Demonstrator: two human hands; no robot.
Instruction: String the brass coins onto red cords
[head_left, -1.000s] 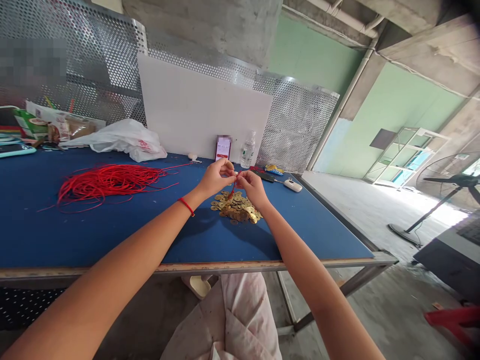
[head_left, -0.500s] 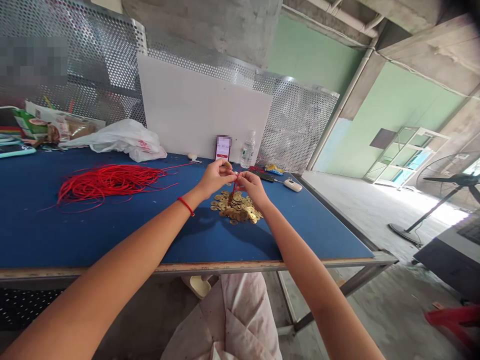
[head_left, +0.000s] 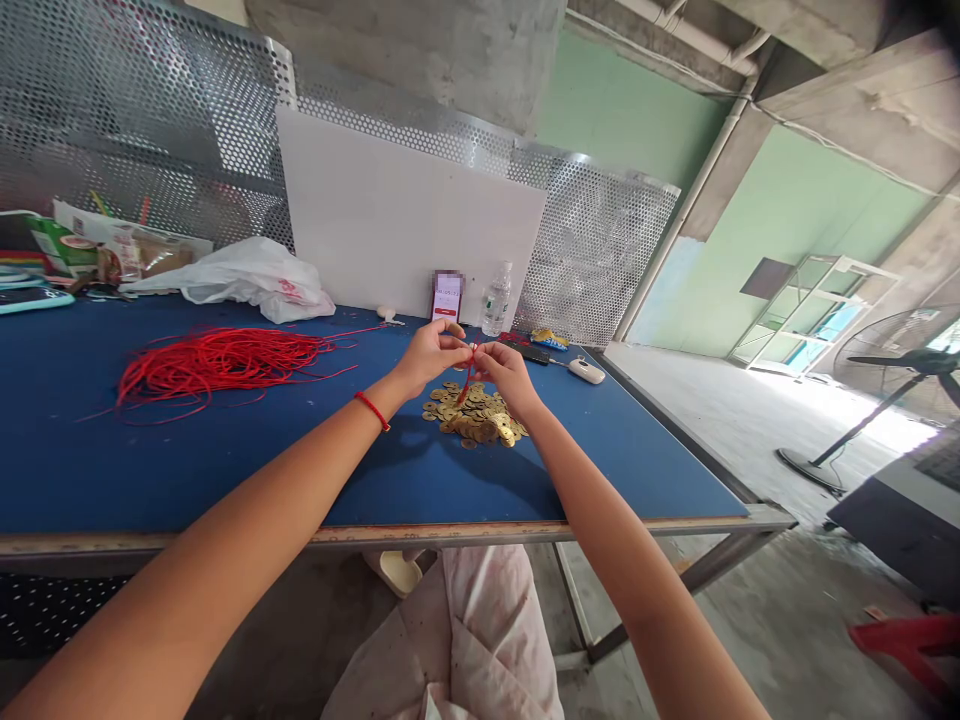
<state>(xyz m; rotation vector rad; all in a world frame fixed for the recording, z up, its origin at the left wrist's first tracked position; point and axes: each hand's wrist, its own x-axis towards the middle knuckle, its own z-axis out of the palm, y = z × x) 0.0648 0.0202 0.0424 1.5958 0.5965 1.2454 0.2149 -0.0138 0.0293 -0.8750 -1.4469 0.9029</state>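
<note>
My left hand (head_left: 433, 358) and my right hand (head_left: 504, 368) meet above a heap of brass-coloured coins with holes (head_left: 484, 425). Both pinch a thin red cord (head_left: 470, 380) between thumb and fingers. From the cord a single coin (head_left: 460, 398) hangs edge-on just over the heap. The exact loop or knot at my fingertips is too small to make out. On my left wrist is a red braided bracelet (head_left: 373, 411).
Loose red cords (head_left: 217, 365) lie in a bundle on the blue tabletop (head_left: 300, 470) at left. Behind stand a white plastic bag (head_left: 251, 280), a propped phone (head_left: 448, 297) and a clear bottle (head_left: 496, 300). A dark phone (head_left: 531, 353) and a white device (head_left: 586, 371) lie at right.
My hands stay in nearly the same place, still pinching the red cord. The hanging coin has swung or turned slightly, and the cord at my fingertips has shifted a little.
</note>
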